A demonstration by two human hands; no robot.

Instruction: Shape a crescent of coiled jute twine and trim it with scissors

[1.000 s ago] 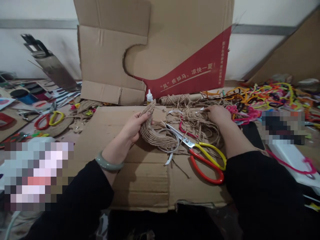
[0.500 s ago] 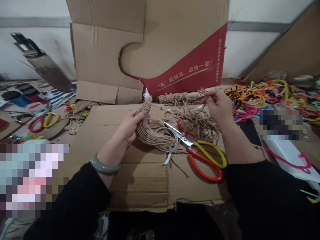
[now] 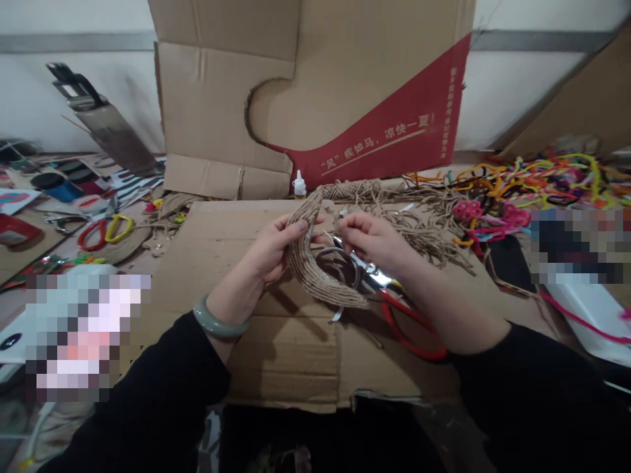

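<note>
The left hand [image 3: 269,253] grips a curved, twine-wrapped crescent [image 3: 315,269] near its upper tip, thumb on the near face and fingers curled behind it, so the piece stands tilted above the middle of the flat cardboard sheet [image 3: 276,341] that covers the work surface. The right hand [image 3: 372,240] is closed in a pinch just beside the crescent's upper end, finger and thumb tips pressed together on what seems to be a thin strand of twine, though the strand itself is too fine to make out clearly between them. The crescent's lower end points down and to the right, passing under the right wrist. Beneath the right hand lie scissors [image 3: 409,325] with red handles, the blades partly hidden by the hand. A loose tangle of twine [image 3: 428,230] spreads toward the far right edge of the sheet, and a small glue bottle [image 3: 298,185] stands at the sheet's far edge, in front of an upright cardboard box [image 3: 315,98]. A heap of coloured pipe cleaners [image 3: 532,184] lies off the right side, and a second pair of scissors [image 3: 103,231] lies off the left side
</note>
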